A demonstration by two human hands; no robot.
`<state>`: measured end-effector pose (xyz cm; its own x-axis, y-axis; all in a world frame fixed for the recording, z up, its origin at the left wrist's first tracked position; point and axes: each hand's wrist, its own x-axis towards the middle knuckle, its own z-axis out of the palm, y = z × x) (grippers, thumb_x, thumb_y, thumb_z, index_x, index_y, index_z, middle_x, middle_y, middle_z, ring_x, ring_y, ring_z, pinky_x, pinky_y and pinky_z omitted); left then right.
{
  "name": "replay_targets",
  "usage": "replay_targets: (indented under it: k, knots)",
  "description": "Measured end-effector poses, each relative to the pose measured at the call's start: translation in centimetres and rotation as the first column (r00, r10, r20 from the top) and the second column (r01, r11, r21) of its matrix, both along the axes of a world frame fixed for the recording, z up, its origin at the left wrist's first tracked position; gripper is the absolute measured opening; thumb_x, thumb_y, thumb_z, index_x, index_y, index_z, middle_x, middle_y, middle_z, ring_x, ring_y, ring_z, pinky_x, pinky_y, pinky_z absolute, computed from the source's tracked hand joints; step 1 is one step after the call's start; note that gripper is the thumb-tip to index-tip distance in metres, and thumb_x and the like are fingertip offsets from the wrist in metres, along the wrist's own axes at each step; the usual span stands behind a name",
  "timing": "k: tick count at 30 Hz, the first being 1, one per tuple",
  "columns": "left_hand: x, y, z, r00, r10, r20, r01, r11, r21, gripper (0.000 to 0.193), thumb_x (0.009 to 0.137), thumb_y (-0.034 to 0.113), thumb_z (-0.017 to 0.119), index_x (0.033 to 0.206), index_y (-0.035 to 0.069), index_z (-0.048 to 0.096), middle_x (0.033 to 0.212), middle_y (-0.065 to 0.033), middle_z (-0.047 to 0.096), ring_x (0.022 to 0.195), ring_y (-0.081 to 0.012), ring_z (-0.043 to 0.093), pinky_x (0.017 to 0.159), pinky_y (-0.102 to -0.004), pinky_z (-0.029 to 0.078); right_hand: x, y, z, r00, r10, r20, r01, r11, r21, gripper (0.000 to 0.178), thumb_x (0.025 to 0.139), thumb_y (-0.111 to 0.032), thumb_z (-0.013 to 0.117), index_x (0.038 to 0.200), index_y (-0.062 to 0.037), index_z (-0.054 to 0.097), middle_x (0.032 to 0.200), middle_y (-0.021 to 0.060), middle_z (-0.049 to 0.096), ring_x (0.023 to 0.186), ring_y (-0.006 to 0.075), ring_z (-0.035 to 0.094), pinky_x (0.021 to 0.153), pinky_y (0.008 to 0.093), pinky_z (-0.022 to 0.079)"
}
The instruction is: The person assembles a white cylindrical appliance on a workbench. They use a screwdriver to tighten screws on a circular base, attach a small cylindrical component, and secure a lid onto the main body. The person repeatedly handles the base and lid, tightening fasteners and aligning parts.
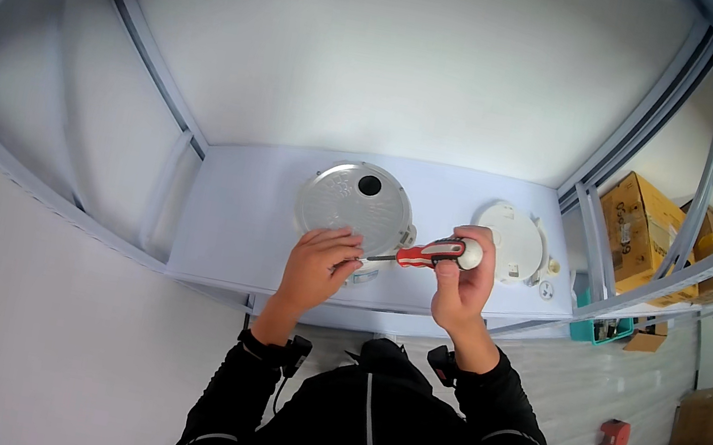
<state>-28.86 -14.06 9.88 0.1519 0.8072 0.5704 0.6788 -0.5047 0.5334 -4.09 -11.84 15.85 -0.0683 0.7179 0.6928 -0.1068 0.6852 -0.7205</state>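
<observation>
My right hand (466, 285) is closed around a red and grey screwdriver (427, 252) with a pale rounded end. Its shaft points left, and the tip reaches the fingertips of my left hand (319, 262). Those fingers are bent together at the near edge of a round silver metal disc (345, 206), which has a black circle (369, 186) near its far rim. Whatever the left fingers pinch at the screwdriver tip is too small to make out. A small pale part (363, 274) shows just beside the left fingers, partly hidden.
A round white plastic cover (511, 240) lies at the right of the white table (231, 229), with a small round piece (546, 290) beside it. Metal frame posts (595, 250) stand at the table's sides. Beyond the right post are cardboard boxes (636, 234) and a teal basket (609, 332).
</observation>
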Motion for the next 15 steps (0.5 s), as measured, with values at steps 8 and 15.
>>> replay_targets:
  k: [8, 15]
  knots:
    - [1.1, 0.4, -0.7, 0.999, 0.026, 0.026, -0.027, 0.999, 0.037, 0.017, 0.083, 0.015, 0.085, 0.097, 0.007, 0.079, 0.115, -0.0076, 0.080, 0.122, -0.0273, 0.071, 0.105, -0.0431, 0.048, -1.9, 1.0, 0.5, 0.992, -0.014, 0.123, 0.008, 0.999, 0.044, 0.044, 0.095, -0.019, 0.077, 0.128, 0.0019, 0.057, 0.108, 0.0130, 0.059, 0.095, 0.0236, 0.059, 0.087, 0.0347, 0.049]
    - [1.8, 0.4, -0.8, 0.999, 0.049, 0.004, -0.049, 0.997, 0.055, 0.016, 0.084, 0.015, 0.084, 0.096, 0.007, 0.079, 0.115, -0.0071, 0.080, 0.122, -0.0266, 0.071, 0.103, -0.0418, 0.048, -1.6, 1.8, 1.1, 0.987, -0.034, 0.157, 0.024, 0.998, 0.065, 0.043, 0.093, -0.023, 0.079, 0.125, 0.0010, 0.061, 0.105, 0.0128, 0.059, 0.091, 0.0243, 0.059, 0.084, 0.0340, 0.048]
